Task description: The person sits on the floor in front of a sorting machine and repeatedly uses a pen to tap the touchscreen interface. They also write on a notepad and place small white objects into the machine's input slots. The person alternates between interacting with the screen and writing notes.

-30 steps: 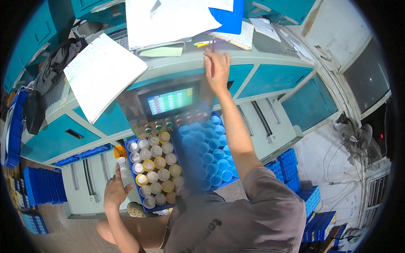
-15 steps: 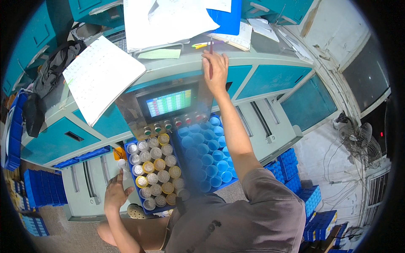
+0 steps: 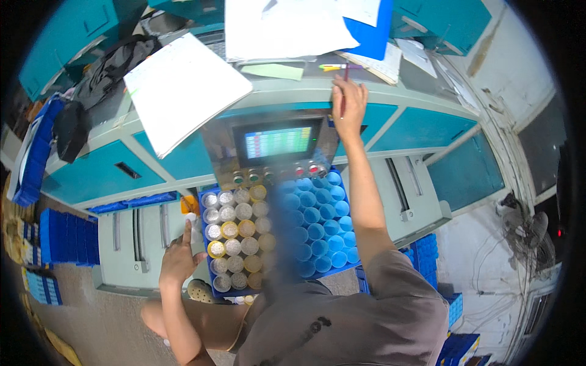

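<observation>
My right hand (image 3: 349, 111) is closed around a slim dark red pen (image 3: 343, 106), held upright at the front edge of the counter. My left hand (image 3: 178, 261) is low on the left, with the index finger stretched out and the thumb apart. Its fingertip is at a small white, round-topped object (image 3: 191, 217) beside an orange piece (image 3: 188, 204); whether they touch I cannot tell. Just right of that hand is a blue crate of cups with speckled pale contents (image 3: 229, 230), some yellow-rimmed. Light blue empty-looking cups (image 3: 315, 231) fill the crate's right neighbour. A dark blur hides the strip between them.
A control panel with a lit screen (image 3: 278, 142) and a row of buttons stands beyond the crates. White papers (image 3: 188, 91), a green slip (image 3: 273, 71) and bright pens (image 3: 332, 67) lie on the counter. Blue crates (image 3: 70, 236) are stacked at left; a fan (image 3: 525, 232) stands at right.
The whole view has shifted, so the scene sits further right and a little lower. My right hand still holds the pen at the counter edge, and my left hand stays by the small white object.
</observation>
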`<control>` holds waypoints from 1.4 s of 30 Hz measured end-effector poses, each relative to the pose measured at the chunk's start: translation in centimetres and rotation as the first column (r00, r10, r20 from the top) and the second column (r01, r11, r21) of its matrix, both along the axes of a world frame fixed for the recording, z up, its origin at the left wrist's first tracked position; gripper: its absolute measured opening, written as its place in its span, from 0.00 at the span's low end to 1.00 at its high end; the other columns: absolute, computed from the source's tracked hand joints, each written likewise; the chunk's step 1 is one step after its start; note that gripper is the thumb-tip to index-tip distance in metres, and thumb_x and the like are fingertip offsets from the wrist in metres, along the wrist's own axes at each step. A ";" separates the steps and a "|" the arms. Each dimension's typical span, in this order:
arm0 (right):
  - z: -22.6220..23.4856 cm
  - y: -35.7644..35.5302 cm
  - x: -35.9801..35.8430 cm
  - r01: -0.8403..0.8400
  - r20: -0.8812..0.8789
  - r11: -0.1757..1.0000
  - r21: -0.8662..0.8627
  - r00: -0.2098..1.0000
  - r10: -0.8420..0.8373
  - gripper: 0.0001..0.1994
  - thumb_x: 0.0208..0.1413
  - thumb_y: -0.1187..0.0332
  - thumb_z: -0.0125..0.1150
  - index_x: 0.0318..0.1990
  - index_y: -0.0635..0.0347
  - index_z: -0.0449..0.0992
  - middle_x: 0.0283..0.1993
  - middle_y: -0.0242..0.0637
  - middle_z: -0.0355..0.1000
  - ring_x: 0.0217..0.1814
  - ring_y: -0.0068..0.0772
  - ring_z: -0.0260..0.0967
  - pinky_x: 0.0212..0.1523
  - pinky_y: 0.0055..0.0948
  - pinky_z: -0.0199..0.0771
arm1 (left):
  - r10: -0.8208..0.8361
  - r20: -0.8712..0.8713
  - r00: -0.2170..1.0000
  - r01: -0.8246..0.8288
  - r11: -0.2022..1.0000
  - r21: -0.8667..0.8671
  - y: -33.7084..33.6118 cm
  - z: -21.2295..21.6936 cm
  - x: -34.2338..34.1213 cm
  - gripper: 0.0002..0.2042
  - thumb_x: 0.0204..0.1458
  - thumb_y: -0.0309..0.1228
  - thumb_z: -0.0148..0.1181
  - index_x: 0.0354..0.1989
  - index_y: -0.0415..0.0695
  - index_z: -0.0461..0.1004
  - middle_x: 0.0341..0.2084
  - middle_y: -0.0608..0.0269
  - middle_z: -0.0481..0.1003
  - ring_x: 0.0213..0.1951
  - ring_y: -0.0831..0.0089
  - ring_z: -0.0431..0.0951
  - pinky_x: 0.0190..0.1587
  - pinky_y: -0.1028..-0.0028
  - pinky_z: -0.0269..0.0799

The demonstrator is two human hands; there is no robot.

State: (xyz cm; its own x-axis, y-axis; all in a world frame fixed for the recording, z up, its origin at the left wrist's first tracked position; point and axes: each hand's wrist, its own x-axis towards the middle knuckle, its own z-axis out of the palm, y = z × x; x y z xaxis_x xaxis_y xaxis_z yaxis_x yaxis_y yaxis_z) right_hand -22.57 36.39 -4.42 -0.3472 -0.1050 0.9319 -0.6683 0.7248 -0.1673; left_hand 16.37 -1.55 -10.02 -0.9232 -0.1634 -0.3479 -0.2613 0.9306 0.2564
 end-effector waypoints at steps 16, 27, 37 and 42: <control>-0.6 0.0 -0.6 -0.010 0.001 1.000 0.008 1.000 0.010 0.09 0.71 0.63 0.58 0.50 0.55 0.80 0.57 0.36 0.81 0.66 0.43 0.72 0.78 0.52 0.50 | 0.010 -0.815 0.579 0.793 -0.237 0.561 11.7 17.1 0.1 0.36 0.46 0.53 0.78 0.56 0.34 0.81 0.55 0.41 0.80 0.64 0.39 0.73 0.68 0.41 0.63; -0.7 0.0 -0.6 -0.002 0.004 1.000 0.024 1.000 0.002 0.09 0.71 0.64 0.58 0.51 0.55 0.80 0.58 0.37 0.81 0.66 0.44 0.72 0.78 0.54 0.49 | 0.013 -0.932 0.362 0.911 -0.217 0.350 11.4 16.0 1.8 0.46 0.55 0.65 0.63 0.57 0.21 0.76 0.60 0.27 0.74 0.67 0.31 0.68 0.65 0.40 0.67; -0.6 0.0 -0.5 -0.009 0.005 1.000 0.010 1.000 0.009 0.10 0.72 0.63 0.57 0.51 0.55 0.80 0.57 0.37 0.81 0.66 0.44 0.72 0.78 0.54 0.49 | 0.091 -0.917 0.388 0.916 -0.148 0.372 11.7 16.4 1.4 0.38 0.61 0.60 0.61 0.54 0.27 0.80 0.59 0.29 0.75 0.65 0.38 0.72 0.65 0.45 0.70; -0.6 0.0 -0.5 -0.006 0.007 1.000 0.007 1.000 0.006 0.10 0.72 0.62 0.56 0.50 0.55 0.80 0.57 0.36 0.81 0.65 0.44 0.72 0.78 0.54 0.49 | 0.219 -0.818 0.532 0.846 -0.126 0.517 11.9 17.7 2.5 0.34 0.61 0.58 0.62 0.55 0.32 0.80 0.60 0.32 0.76 0.65 0.38 0.72 0.67 0.44 0.70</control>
State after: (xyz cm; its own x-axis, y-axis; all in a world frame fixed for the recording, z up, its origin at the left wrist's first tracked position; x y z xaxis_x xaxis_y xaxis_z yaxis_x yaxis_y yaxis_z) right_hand -23.10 36.38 -5.01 -0.3534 -0.1134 0.9286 -0.6711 0.7222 -0.1672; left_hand 18.89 10.38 7.69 -0.6331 0.1556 0.7583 0.6511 -0.4228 0.6303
